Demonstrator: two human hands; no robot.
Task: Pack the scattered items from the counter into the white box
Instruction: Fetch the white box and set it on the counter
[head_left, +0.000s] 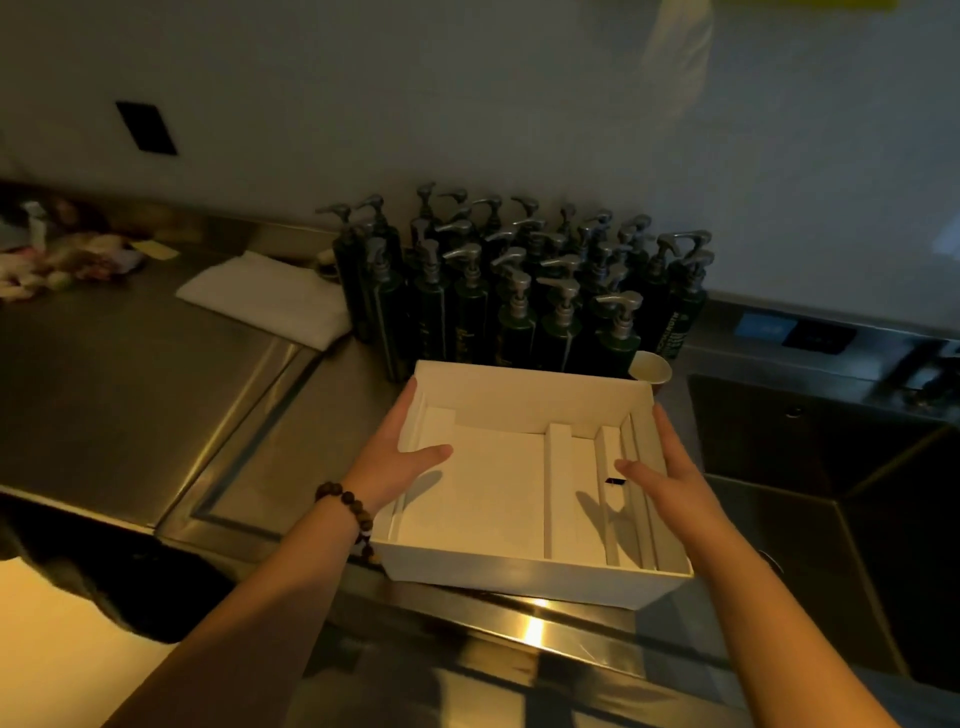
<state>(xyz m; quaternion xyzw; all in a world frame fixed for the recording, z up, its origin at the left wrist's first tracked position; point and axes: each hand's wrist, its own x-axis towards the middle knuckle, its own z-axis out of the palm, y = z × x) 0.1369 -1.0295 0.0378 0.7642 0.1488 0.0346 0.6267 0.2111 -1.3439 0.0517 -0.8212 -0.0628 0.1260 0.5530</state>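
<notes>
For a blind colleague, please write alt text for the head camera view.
The left hand and right hand hold a white box with dividers by its side walls, thumbs inside, on a steel counter. Dark pump bottles stand behind it; a folded white cloth lies left, a sink right.

Steel counter (130, 374), white box (519, 577) near its front edge, dark pump bottles (519, 291) behind, folded white cloth (270, 296), paper cup (650, 366)
</notes>
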